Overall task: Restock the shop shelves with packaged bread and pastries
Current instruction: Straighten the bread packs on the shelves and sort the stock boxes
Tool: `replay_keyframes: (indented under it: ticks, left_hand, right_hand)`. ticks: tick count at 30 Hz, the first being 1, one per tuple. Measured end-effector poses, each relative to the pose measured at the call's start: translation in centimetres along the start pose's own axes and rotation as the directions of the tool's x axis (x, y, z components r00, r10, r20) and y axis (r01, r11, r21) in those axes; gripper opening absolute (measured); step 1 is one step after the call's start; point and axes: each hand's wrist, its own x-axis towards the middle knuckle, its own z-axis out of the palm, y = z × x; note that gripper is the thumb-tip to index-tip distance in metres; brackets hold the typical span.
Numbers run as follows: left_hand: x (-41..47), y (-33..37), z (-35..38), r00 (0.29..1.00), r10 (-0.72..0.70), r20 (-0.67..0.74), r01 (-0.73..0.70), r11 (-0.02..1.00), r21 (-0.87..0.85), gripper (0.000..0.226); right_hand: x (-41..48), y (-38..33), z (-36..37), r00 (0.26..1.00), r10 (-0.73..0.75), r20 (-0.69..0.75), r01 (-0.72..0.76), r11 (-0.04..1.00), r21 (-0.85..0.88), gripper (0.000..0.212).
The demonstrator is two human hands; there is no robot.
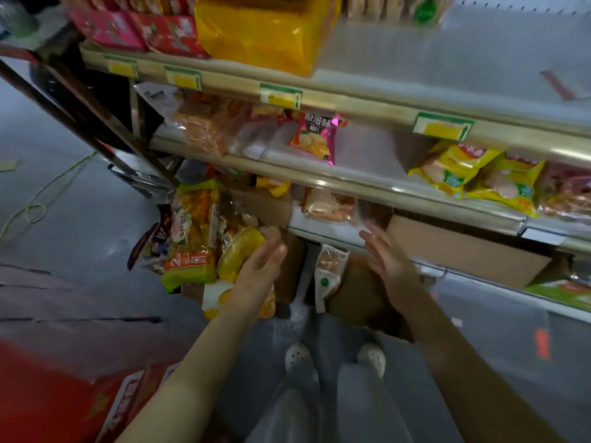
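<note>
left grip (259,276) and right grip (388,260) both spread
yellow bread bag (238,255) just at left grip's 9 o'clock; cardboard box (358,292) under right grip

On the top shelf (351,100) sat a large bag (256,30), on the middle shelf (367,177) below a chip packet (315,137), on the lowest shelf (323,230) a pastry pack (329,204); beneath, a cardboard box (358,295) on the floor (80,219) held one packet (329,273), a heap of packets (198,241) just left.
</note>
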Motion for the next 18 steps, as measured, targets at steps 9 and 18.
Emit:
replay_keyframes:
  ticks: [9, 18]
  left_hand:
    - [7.0, -10.9, 3.4, 0.978, -0.209, 0.011, 0.208, 0.975, 0.077, 0.051]
    - [14.0, -26.1, 7.0, 0.902, -0.431, -0.037, 0.432, 0.895, 0.114, 0.057]
  right_hand:
    - [7.6, 10.3, -1.8, 0.989, 0.138, 0.045, -0.130, 0.980, -0.149, 0.057]
    - [13.3, 22.6, -3.4, 0.943, 0.331, 0.018, -0.312, 0.905, -0.288, 0.022]
